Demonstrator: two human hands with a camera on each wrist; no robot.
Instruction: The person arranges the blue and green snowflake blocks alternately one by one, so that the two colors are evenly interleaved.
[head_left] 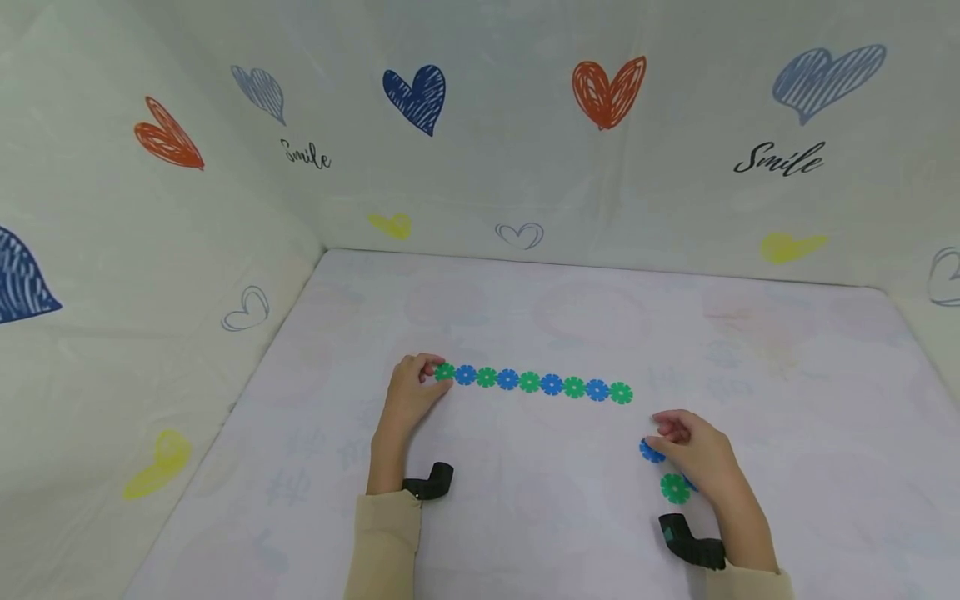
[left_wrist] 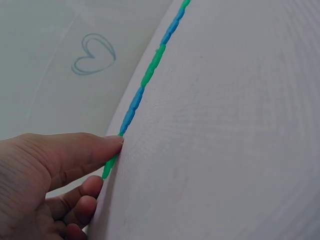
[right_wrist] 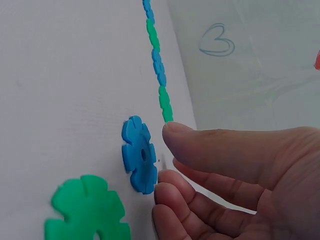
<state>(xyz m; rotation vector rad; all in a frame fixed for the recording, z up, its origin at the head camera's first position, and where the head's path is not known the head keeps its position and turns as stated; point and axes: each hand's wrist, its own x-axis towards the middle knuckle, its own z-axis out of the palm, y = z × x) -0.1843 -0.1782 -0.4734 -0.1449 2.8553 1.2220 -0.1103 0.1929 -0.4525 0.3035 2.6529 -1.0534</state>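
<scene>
A straight row of green and blue flower-shaped discs, alternating in colour, lies on the white table. At its left end my left hand (head_left: 411, 392) pinches the green flower disc (head_left: 445, 372) between thumb and fingers, as the left wrist view also shows. The row's right end is another green disc (head_left: 621, 392). Right of the row, my right hand (head_left: 699, 450) hovers low beside a loose blue flower disc (right_wrist: 140, 156), thumb and fingers apart with nothing visible between them. A loose green disc (right_wrist: 90, 210) lies nearer; part of another blue disc (head_left: 691, 484) shows beneath the hand.
The white table (head_left: 525, 517) is bordered at the back and left by a pale curtain (head_left: 480, 183) printed with hearts and the word Smile. Black wrist devices (head_left: 431, 482) sit on both forearms, just above the tabletop.
</scene>
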